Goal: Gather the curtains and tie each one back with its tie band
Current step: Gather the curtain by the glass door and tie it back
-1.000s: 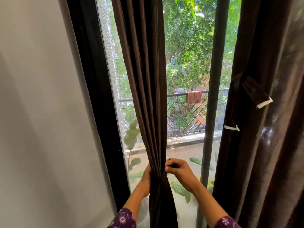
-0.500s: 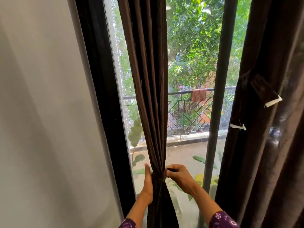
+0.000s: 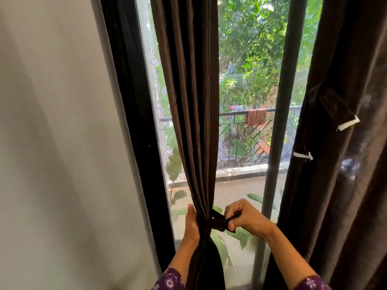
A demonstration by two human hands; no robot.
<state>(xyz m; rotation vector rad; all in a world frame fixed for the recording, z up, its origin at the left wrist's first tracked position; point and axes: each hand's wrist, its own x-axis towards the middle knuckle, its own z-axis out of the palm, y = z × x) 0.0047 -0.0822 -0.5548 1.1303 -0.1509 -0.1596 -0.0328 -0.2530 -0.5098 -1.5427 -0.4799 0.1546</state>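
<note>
Curtain [image 3: 188, 122], gathered into a narrow bunch in front of the left window pane [image 3: 159, 143]: soft, light, limp, probably slipping loose unless cinched at the waist. Second curtain [image 3: 339, 195] at right, not yet tied. Tie band [image 3: 217, 223] round the waist, thin, floppy. Left hand [image 3: 191, 225] clamped on the bunch; right hand [image 3: 247, 220] pinching the band's end.

The gathered curtain [image 3: 188, 101] hides the fingers of the left hand [image 3: 191, 225] — and the tie band [image 3: 217, 223] behind it.
</note>
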